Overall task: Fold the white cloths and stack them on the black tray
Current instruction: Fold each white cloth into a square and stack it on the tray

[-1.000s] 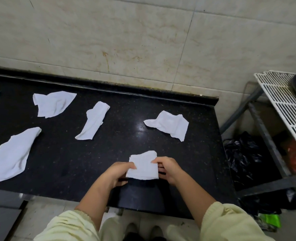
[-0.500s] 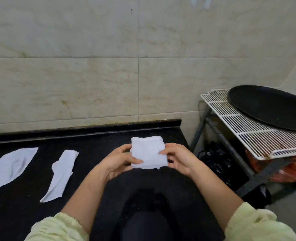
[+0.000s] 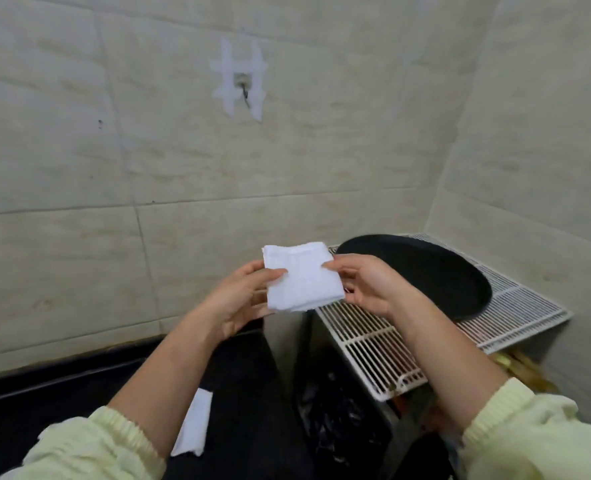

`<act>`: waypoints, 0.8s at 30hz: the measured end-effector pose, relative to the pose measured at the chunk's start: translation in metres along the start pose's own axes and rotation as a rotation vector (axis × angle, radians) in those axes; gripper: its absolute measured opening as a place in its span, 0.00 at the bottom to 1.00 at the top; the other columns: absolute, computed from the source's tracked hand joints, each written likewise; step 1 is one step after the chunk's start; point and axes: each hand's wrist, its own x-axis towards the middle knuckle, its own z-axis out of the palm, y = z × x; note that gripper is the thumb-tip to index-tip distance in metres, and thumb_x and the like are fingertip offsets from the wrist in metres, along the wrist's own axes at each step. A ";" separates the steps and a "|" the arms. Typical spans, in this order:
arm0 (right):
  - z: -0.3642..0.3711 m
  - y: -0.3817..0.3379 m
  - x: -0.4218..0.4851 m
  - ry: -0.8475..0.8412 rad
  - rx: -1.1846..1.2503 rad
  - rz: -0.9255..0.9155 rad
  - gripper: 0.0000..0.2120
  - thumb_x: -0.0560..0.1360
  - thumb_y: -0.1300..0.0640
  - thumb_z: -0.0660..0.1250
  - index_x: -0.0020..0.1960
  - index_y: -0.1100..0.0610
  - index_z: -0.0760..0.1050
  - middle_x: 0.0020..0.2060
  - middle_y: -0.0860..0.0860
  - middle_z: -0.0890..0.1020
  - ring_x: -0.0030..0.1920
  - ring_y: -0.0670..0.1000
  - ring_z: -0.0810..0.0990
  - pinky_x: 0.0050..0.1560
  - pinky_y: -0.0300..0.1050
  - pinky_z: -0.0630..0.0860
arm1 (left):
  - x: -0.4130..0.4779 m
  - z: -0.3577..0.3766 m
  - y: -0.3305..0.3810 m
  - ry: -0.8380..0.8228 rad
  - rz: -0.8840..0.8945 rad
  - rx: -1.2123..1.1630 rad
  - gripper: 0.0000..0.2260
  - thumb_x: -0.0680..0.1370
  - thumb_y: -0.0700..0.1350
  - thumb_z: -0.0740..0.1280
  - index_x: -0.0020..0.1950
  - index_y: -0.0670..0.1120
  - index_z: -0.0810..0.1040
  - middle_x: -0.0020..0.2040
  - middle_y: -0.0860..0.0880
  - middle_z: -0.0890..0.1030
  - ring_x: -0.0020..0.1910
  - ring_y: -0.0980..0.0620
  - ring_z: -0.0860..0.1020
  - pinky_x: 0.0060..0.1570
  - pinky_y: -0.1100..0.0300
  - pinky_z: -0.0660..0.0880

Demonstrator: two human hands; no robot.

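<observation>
Left hand [image 3: 242,299]: pinching folded cloth's [image 3: 302,277] left edge, thumb on top.
Right hand [image 3: 370,285]: pinching its right edge.
Folded cloth: hanging midair, near black tray [image 3: 436,271].
Black tray: sitting on wire rack [image 3: 373,344].
Loose cloth [image 3: 193,424]: lying on desk [image 3: 79,403].

A person is wearing a pale yellow-green top [image 3: 550,452] of soft, crinkled fabric. The left sleeve [image 3: 89,448] and the right sleeve [image 3: 522,427] are each ending in a gathered, elasticated cuff [image 3: 127,424] that is puckering into fine pleats, leaving the forearms uncovered. The left hand [image 3: 242,299] and right hand [image 3: 370,285] are showing bare.
</observation>
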 end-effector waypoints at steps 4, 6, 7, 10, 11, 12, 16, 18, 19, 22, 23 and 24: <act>-0.059 -0.046 0.018 0.017 -0.097 -0.033 0.12 0.74 0.66 0.67 0.57 0.62 0.77 0.45 0.55 0.82 0.45 0.52 0.80 0.47 0.46 0.77 | 0.050 0.057 0.011 0.033 0.043 0.021 0.16 0.76 0.39 0.68 0.63 0.44 0.76 0.54 0.44 0.82 0.43 0.50 0.81 0.37 0.60 0.80; -0.091 -0.065 0.030 0.035 -0.113 -0.048 0.13 0.75 0.65 0.67 0.59 0.61 0.77 0.46 0.54 0.82 0.45 0.51 0.80 0.47 0.45 0.77 | 0.075 0.086 0.014 0.040 0.048 0.006 0.16 0.75 0.39 0.69 0.63 0.44 0.76 0.55 0.45 0.83 0.43 0.51 0.81 0.34 0.62 0.79; -0.107 -0.071 0.037 0.054 -0.124 -0.054 0.13 0.74 0.65 0.67 0.59 0.61 0.78 0.46 0.54 0.82 0.45 0.51 0.80 0.48 0.45 0.77 | 0.087 0.102 0.013 0.048 0.041 0.011 0.16 0.75 0.39 0.69 0.63 0.44 0.76 0.54 0.45 0.83 0.43 0.51 0.81 0.34 0.62 0.78; -0.147 -0.072 0.057 0.141 -0.176 -0.035 0.13 0.73 0.65 0.68 0.58 0.62 0.79 0.48 0.55 0.83 0.45 0.51 0.81 0.47 0.46 0.78 | 0.114 0.136 0.001 0.072 -0.001 0.055 0.13 0.77 0.39 0.68 0.60 0.44 0.76 0.47 0.48 0.82 0.37 0.54 0.80 0.30 0.63 0.76; -0.159 -0.069 0.063 0.157 -0.194 -0.018 0.13 0.73 0.65 0.69 0.57 0.62 0.80 0.47 0.55 0.84 0.44 0.50 0.81 0.46 0.46 0.77 | 0.121 0.144 -0.005 0.082 -0.022 0.060 0.11 0.77 0.39 0.67 0.59 0.44 0.77 0.45 0.48 0.82 0.36 0.54 0.80 0.28 0.64 0.76; -0.168 -0.064 0.068 0.171 -0.211 0.002 0.13 0.73 0.65 0.69 0.57 0.62 0.80 0.46 0.54 0.84 0.43 0.50 0.81 0.44 0.44 0.77 | 0.127 0.150 -0.011 0.091 -0.048 0.068 0.10 0.77 0.39 0.66 0.59 0.43 0.77 0.44 0.47 0.82 0.36 0.53 0.80 0.27 0.64 0.75; -0.200 -0.040 0.090 0.227 -0.254 0.088 0.09 0.73 0.66 0.69 0.52 0.60 0.80 0.44 0.53 0.84 0.43 0.50 0.82 0.40 0.44 0.76 | 0.150 0.167 -0.038 0.144 -0.140 0.198 0.12 0.76 0.37 0.67 0.59 0.40 0.76 0.50 0.42 0.82 0.41 0.49 0.81 0.30 0.59 0.77; -0.208 -0.028 0.100 0.234 -0.295 0.132 0.08 0.72 0.66 0.69 0.51 0.59 0.80 0.47 0.55 0.84 0.46 0.51 0.82 0.41 0.46 0.77 | 0.157 0.171 -0.045 0.171 -0.161 0.248 0.11 0.76 0.36 0.67 0.58 0.39 0.76 0.50 0.42 0.82 0.41 0.49 0.81 0.31 0.59 0.77; -0.211 -0.023 0.104 0.228 -0.313 0.147 0.09 0.72 0.66 0.70 0.51 0.58 0.79 0.48 0.55 0.84 0.48 0.52 0.82 0.41 0.46 0.77 | 0.159 0.172 -0.047 0.181 -0.170 0.267 0.10 0.76 0.35 0.68 0.57 0.39 0.76 0.49 0.42 0.82 0.41 0.49 0.81 0.31 0.58 0.78; -0.216 -0.014 0.114 0.205 -0.400 0.169 0.12 0.73 0.65 0.70 0.55 0.58 0.79 0.50 0.54 0.83 0.51 0.52 0.82 0.43 0.46 0.79 | 0.168 0.171 -0.051 0.202 -0.198 0.310 0.08 0.75 0.33 0.68 0.54 0.38 0.77 0.49 0.41 0.82 0.41 0.48 0.81 0.36 0.56 0.80; -0.217 -0.013 0.116 0.201 -0.425 0.170 0.12 0.73 0.65 0.70 0.56 0.58 0.79 0.51 0.54 0.83 0.51 0.52 0.82 0.44 0.46 0.79 | 0.170 0.170 -0.052 0.207 -0.206 0.328 0.07 0.75 0.33 0.69 0.52 0.38 0.77 0.49 0.40 0.83 0.41 0.47 0.82 0.36 0.56 0.80; -0.218 -0.012 0.118 0.197 -0.445 0.170 0.12 0.73 0.65 0.70 0.56 0.58 0.79 0.51 0.54 0.83 0.51 0.52 0.82 0.44 0.46 0.79 | 0.172 0.169 -0.053 0.211 -0.212 0.352 0.06 0.74 0.33 0.69 0.50 0.38 0.77 0.50 0.40 0.83 0.42 0.47 0.82 0.36 0.56 0.80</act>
